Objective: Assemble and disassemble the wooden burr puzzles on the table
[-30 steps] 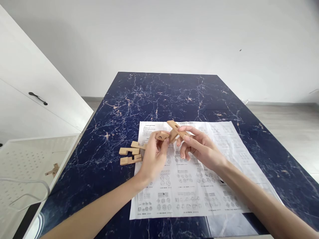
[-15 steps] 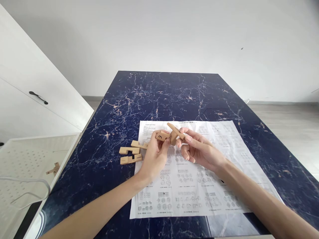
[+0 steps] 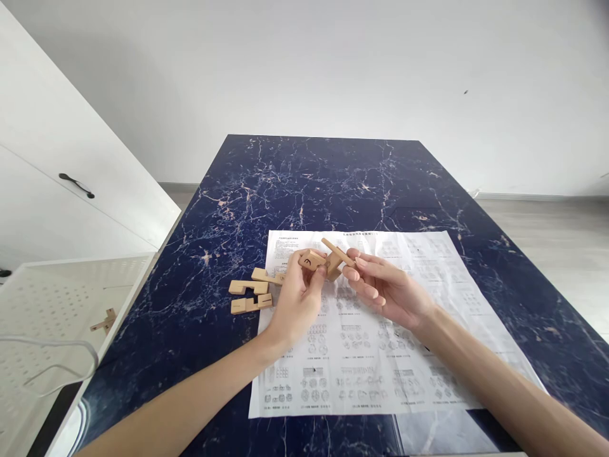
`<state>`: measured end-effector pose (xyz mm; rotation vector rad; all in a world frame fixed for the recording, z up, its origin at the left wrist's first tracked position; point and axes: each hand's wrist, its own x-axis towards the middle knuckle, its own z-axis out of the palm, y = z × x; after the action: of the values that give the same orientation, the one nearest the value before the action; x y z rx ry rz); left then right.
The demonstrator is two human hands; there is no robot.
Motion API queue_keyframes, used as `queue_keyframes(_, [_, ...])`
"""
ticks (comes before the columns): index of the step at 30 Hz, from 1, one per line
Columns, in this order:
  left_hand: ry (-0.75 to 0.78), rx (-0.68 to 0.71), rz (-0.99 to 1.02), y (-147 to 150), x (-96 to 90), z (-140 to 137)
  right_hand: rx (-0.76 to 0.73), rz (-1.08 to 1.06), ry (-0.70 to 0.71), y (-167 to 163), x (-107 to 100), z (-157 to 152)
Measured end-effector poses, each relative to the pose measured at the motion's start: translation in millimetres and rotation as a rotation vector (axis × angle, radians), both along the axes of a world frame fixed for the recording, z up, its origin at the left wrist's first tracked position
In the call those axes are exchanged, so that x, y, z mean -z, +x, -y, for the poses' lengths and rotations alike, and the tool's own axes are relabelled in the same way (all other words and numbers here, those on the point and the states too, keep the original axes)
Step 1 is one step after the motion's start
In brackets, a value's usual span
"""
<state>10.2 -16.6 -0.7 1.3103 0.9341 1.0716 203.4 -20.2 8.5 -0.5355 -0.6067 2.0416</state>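
Note:
My left hand (image 3: 304, 289) is closed on a wooden puzzle piece (image 3: 313, 260) with a dark curved mark on its face. A long wooden stick (image 3: 337, 251) lies slantwise across the joined pieces, its far end pointing up and left. My right hand (image 3: 387, 285) pinches the near end of this stick between thumb and index finger, its other fingers loosely extended. How the pieces interlock is partly hidden by my fingers. Left of my left hand, several notched wooden pieces (image 3: 248, 287) lie on the table, one partly covered by the hand.
Under both hands a printed instruction sheet (image 3: 328, 397) with rows of diagrams is spread over the dark blue marbled table (image 3: 314, 184). At the left are a white perforated basket (image 3: 42, 285) holding a wooden piece (image 3: 105, 320), and a white cabinet (image 3: 80, 139). A white wall stands behind.
The stick has turned slightly, showing a narrower face. The lower fingers of my right hand have straightened from a curl. My left hand keeps its hold, with its piece tilted a little.

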Motion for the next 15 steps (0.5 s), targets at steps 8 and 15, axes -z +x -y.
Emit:
queue_keyframes(8, [0.036, -0.029, 0.0, 1, 1.0, 0, -0.033, 0.065, -0.037, -4, 2, 4])
queue_keyframes(15, [0.05, -0.059, -0.032, 1, -3.0, 2, -0.139, 0.049, -0.102, -4, 11, 3])
